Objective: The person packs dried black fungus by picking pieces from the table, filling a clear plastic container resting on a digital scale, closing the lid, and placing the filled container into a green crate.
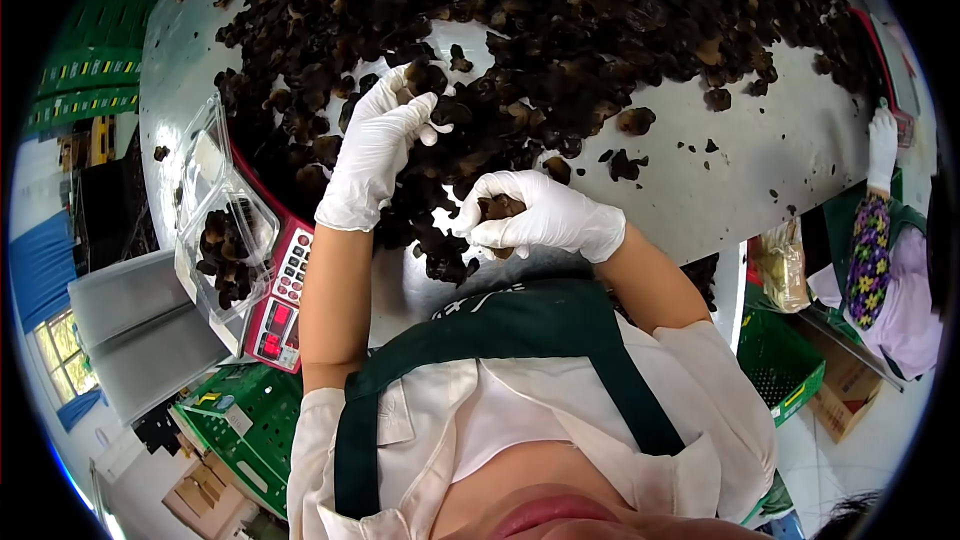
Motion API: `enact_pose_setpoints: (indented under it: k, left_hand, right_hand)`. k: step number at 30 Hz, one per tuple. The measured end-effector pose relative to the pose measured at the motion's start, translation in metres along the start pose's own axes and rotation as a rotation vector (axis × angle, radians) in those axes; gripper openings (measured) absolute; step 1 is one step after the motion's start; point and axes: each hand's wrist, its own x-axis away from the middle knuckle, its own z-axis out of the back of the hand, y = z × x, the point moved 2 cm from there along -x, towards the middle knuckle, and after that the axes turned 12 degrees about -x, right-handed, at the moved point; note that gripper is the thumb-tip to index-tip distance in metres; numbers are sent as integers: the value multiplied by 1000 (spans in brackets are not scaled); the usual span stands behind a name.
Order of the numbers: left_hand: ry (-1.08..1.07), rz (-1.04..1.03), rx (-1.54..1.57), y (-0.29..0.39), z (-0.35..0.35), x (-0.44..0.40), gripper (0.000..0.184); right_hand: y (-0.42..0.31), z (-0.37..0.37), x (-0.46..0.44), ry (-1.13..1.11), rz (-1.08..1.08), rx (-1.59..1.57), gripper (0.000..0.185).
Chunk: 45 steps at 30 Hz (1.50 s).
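Observation:
Dark brown, wrinkled pieces that look like wood ear fungus (pixel 600 30) are heaped over a metal table (pixel 800 140). My left hand (pixel 385 135), in a white glove, has its fingers curled round a dark piece (pixel 425 78) at the heap's near edge. To its right and nearer my body, my right hand (pixel 540 215), gloved too, pinches a brown piece (pixel 500 207) between thumb and fingers. Loose pieces (pixel 445 255) lie just below and between the hands. A clear plastic box (pixel 228 250) with dark pieces inside rests on a red scale (pixel 280 315) to the left.
Stacked clear lids or trays (pixel 145 325) stand at the left, above a green crate (pixel 245 430). Another green crate (pixel 780 365) is at the lower right. At the far right are a co-worker's gloved hand (pixel 882 145) and flowered sleeve (pixel 868 260), beside another red scale (pixel 903 125).

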Motion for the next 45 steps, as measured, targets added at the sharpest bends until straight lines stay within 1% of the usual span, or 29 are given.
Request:
enact_pose_setpoints:
  k: [2, 4, 6, 8, 9, 10, 12, 13, 14, 16, 18, 20, 22, 24, 25, 26, 28, 30, 32, 33, 35, 36, 38, 39, 40, 42, 43, 44, 45]
  left_hand:
    - [-44, -23, -24, 0, -1, 2, 34]
    - [-23, -32, -5, 1, -1, 6, 37]
    - [-40, 17, -138, 4, 2, 6, 46]
    - [8, -85, -509, 24, -11, 17, 55]
    - [16, -131, -649, 35, -18, 21, 62]
    - [112, -320, -1102, 46, -21, 15, 56]
    - [184, -387, -1333, 72, -46, 14, 50]
    - [167, -453, -1308, 72, -53, 3, 38]
    - [197, -677, -1306, 63, -58, -12, 32]
    - [105, -596, -1411, 58, -81, -33, 30]
    - [133, -628, -1553, 45, -95, -51, 30]
    - [152, -568, -1469, 23, -87, -73, 30]
    - [144, -567, -1160, 9, -66, -83, 28]
    - [33, -495, -854, 3, -50, -81, 25]
    - [-13, -269, -572, 9, -52, -66, 21]
    - [-2, -269, -577, 17, -53, -54, 21]
    - [-13, -193, -325, 24, -52, -39, 18]
    - [-8, -244, -356, 18, -41, -38, 22]
    - [-9, -160, -282, 17, -39, -32, 26]
    - [-10, -164, -281, 18, -39, -28, 26]
    - [-17, -187, -332, 20, -40, -14, 27]
    - [-7, -194, -339, 18, -38, -6, 23]
    - [4, -218, -475, 14, -27, 10, 23]
    - [17, -375, -716, 16, -20, 18, 21]
    - [90, -441, -818, 25, -23, 32, 20]
    - [154, -480, -900, 31, -23, 52, 17]
    - [158, -548, -941, 24, -18, 57, 19]
    - [140, -621, -1012, 23, -19, 63, 21]
    - [100, -678, -1067, 22, -21, 67, 22]
  right_hand:
    - [8, 4, -5, -85, 93, -77, 17]
    - [4, 0, -3, -86, 118, -53, 18]
    - [0, -3, -2, -81, 149, -29, 20]
    - [0, -3, 0, -73, 96, -34, 21]
    - [2, -1, -2, -81, 74, -41, 21]
    - [1, -1, -2, -71, 77, -44, 21]
    - [1, -3, -2, -88, 46, -36, 20]
    - [3, -4, -3, -101, 83, -20, 16]
    - [2, -3, -3, -96, 89, -19, 16]
    - [2, -2, -2, -82, 57, 30, 16]
    - [5, 3, -2, -65, 90, 54, 18]
    - [4, 5, 0, -76, 78, 32, 18]
    - [2, 7, 3, -78, 122, 20, 17]
    - [1, 4, 5, -93, 155, 5, 17]
    - [-1, 2, 7, -85, 132, -13, 16]
    - [-2, 2, 8, -79, 109, -29, 15]
    - [0, 1, 6, -84, 128, -48, 16]
    - [4, 3, 3, -103, 218, -39, 19]
    - [1, 2, 5, -100, 206, -61, 20]
    - [2, 4, 3, -78, 226, -78, 19]
    - [5, 5, 1, -19, 305, -41, 18]
    - [2, 5, 2, -21, 308, -36, 18]
    - [-4, 8, 6, 87, 289, -45, 17]
    - [-4, 6, 5, 136, 373, -57, 16]
    - [-5, 7, 7, 160, 427, -102, 18]
    - [-7, 1, 7, 292, 603, -116, 26]
    - [-7, 4, 8, 307, 535, -82, 36]
    - [-6, 1, 5, 302, 529, -79, 36]
    - [-6, -4, 3, 315, 664, 17, 39]
